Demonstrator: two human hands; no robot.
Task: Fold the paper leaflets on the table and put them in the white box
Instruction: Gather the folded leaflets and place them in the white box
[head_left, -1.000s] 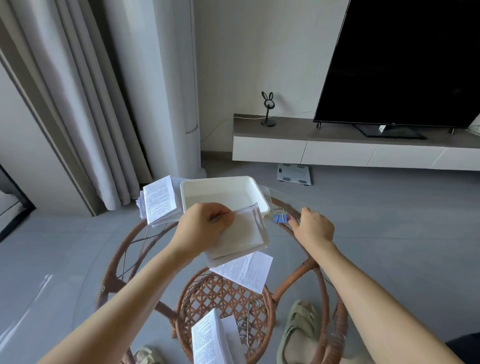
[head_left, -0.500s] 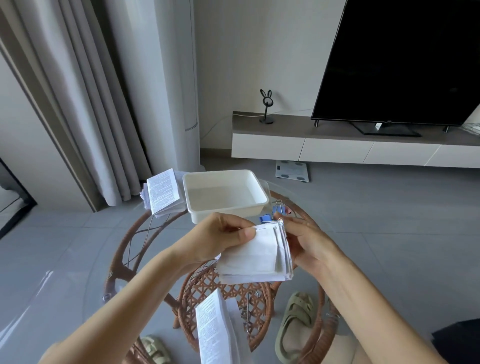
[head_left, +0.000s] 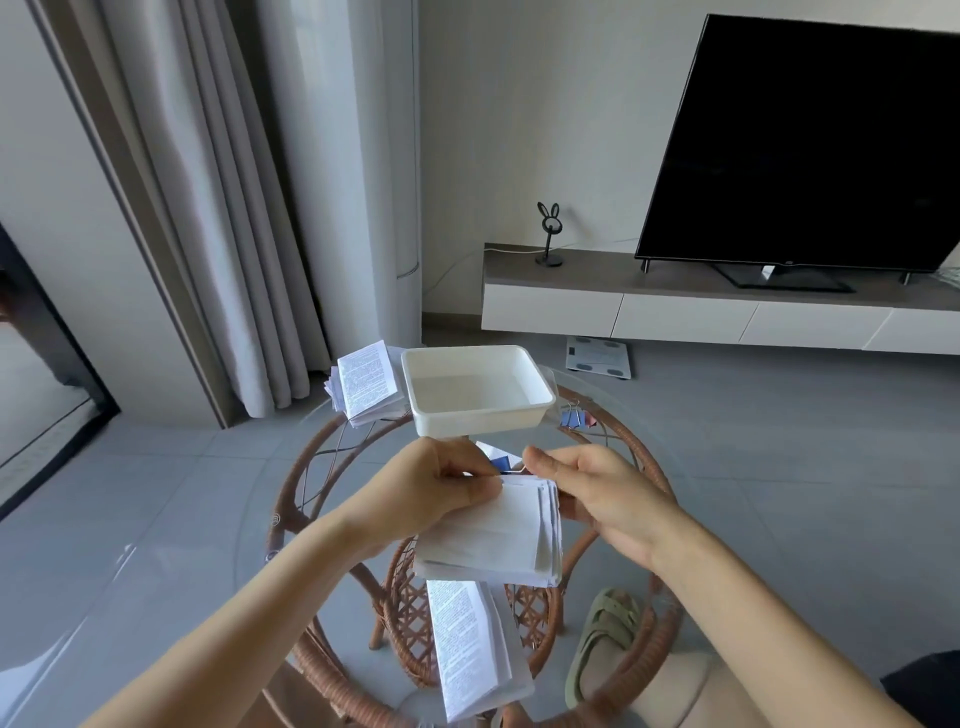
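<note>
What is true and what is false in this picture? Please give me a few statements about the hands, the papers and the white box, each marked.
1. Both the left hand and the right hand hold a folded stack of leaflets. True.
2. The white box is full of leaflets. False: no leaflets show inside it.
3. A pile of printed leaflets lies left of the white box. True.
4. The television shows a programme. False: its screen is dark.
5. Blue binder clips lie on the table right of the white box. True.
</note>
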